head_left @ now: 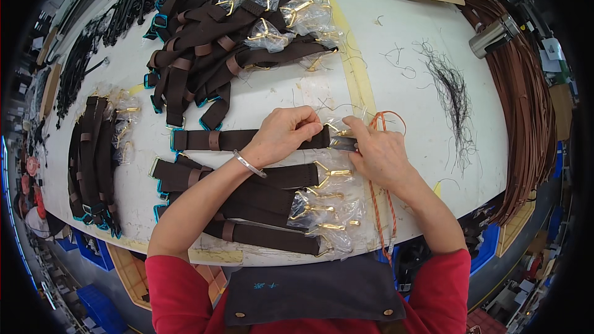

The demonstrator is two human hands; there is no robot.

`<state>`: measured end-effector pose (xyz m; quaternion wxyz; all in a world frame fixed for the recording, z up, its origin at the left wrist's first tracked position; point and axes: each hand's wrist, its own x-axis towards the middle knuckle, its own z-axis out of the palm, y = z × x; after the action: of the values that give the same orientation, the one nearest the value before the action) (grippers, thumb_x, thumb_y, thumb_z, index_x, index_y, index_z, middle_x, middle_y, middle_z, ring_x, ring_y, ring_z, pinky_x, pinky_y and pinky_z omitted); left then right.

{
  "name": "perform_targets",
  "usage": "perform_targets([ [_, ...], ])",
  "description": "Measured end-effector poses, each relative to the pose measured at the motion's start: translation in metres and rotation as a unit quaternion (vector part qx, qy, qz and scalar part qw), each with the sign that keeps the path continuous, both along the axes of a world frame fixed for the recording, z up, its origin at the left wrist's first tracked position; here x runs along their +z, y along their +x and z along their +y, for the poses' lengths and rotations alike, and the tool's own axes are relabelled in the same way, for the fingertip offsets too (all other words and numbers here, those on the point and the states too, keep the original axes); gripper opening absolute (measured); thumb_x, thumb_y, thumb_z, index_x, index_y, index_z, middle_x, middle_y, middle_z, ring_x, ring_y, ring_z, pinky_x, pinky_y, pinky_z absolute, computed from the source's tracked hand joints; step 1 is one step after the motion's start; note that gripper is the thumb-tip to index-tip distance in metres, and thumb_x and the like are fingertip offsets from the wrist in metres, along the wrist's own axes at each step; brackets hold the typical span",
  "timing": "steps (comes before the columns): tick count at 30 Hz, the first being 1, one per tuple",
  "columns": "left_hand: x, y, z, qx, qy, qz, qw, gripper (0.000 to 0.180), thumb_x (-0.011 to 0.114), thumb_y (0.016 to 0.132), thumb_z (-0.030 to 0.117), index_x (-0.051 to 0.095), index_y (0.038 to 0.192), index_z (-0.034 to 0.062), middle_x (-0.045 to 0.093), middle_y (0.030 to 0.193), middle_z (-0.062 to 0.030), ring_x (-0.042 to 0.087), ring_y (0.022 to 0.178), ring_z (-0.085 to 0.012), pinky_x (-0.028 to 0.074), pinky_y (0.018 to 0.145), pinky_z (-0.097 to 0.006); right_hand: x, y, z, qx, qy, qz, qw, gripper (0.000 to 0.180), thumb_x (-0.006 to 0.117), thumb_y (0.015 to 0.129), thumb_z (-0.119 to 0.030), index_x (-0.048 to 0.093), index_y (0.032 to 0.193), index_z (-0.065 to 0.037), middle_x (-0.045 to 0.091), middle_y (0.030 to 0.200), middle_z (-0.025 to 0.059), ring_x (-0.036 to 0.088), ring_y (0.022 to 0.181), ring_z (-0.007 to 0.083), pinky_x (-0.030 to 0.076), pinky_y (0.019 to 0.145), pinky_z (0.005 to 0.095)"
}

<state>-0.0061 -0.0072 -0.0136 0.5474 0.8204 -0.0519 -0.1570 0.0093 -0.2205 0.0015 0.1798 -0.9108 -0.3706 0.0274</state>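
A white bench (402,18) fills the view, crossed by a yellow tape line (356,74) (curved by the lens). Blue crates (99,306) stand on the grey floor (74,272) below its near edge.

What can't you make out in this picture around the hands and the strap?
Head view:
- Gold clasp on the brown strap: hidden by the left hand and right hand.
- Right hand's small dark tool: too small to identify.
- Metal cylinder: blurred near the rim.

Two hands (284,136) work one strap (247,140); four straps (260,176) lie just below, one cord (378,198) at right.
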Motion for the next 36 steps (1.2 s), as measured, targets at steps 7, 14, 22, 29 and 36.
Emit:
perform_targets([
  [7, 0.01, 0.012, 0.008, 0.019, -0.042, 0.062, 0.997, 0.018, 0.056, 0.086, 0.018, 0.056, 0.083, -0.0001, 0.054, 0.063, -0.0049, 0.049, 0.056, -0.0104, 0.041, 0.055, -0.027, -0.006, 0.029, -0.001, -0.002, 0.035, 0.071, 0.997, 0.022, 0.062, 0.072, -0.011, 0.058, 0.093, -0.005, 0.062, 0.071, 0.0117, 0.061, 0.069, 0.0294, 0.045, 0.059, 0.0392],
  [14, 0.012, 0.005, 0.011, 0.017, 0.053, -0.129, 0.99, 0.017, 0.052, 0.09, 0.016, 0.054, 0.086, -0.0002, 0.058, 0.075, -0.001, 0.049, 0.066, -0.0089, 0.04, 0.058, -0.025, 0.005, 0.038, 0.005, -0.056, 0.109, 0.285, 0.951, 0.016, 0.06, 0.079, -0.013, 0.06, 0.087, 0.001, 0.058, 0.065, 0.0137, 0.054, 0.059, 0.0241, 0.041, 0.056, 0.0351],
  [22, 0.022, -0.001, 0.014, 0.014, -0.144, -0.009, 0.989, 0.019, 0.055, 0.09, 0.019, 0.058, 0.092, 0.0002, 0.061, 0.094, -0.0028, 0.053, 0.085, -0.0074, 0.042, 0.079, -0.022, 0.015, 0.039, 0.006, -0.026, 0.181, 0.368, 0.912, 0.02, 0.061, 0.082, -0.017, 0.06, 0.088, 0.002, 0.052, 0.065, 0.0043, 0.044, 0.062, 0.0105, 0.037, 0.058, 0.0265],
  [29, 0.05, -0.004, 0.027, -0.018, -0.253, 0.088, 0.963, 0.014, 0.061, 0.086, 0.016, 0.062, 0.086, 0.0013, 0.06, 0.087, -0.0005, 0.052, 0.082, -0.0055, 0.041, 0.077, -0.019, 0.016, 0.04, 0.012, -0.013, 0.247, 0.39, 0.887, 0.017, 0.061, 0.083, -0.016, 0.06, 0.09, 0.0, 0.056, 0.072, 0.0028, 0.046, 0.067, 0.0095, 0.039, 0.062, 0.0246],
  [36, 0.057, -0.014, 0.027, 0.028, -0.283, 0.014, 0.959, 0.015, 0.063, 0.084, 0.015, 0.063, 0.082, -0.0001, 0.059, 0.085, -0.0016, 0.051, 0.08, -0.0073, 0.04, 0.077, -0.022, 0.019, 0.028, 0.021, -0.033, 0.286, 0.255, 0.923, 0.02, 0.06, 0.084, -0.016, 0.055, 0.098, -0.002, 0.055, 0.07, 0.0073, 0.049, 0.061, 0.0147, 0.04, 0.058, 0.0281],
])
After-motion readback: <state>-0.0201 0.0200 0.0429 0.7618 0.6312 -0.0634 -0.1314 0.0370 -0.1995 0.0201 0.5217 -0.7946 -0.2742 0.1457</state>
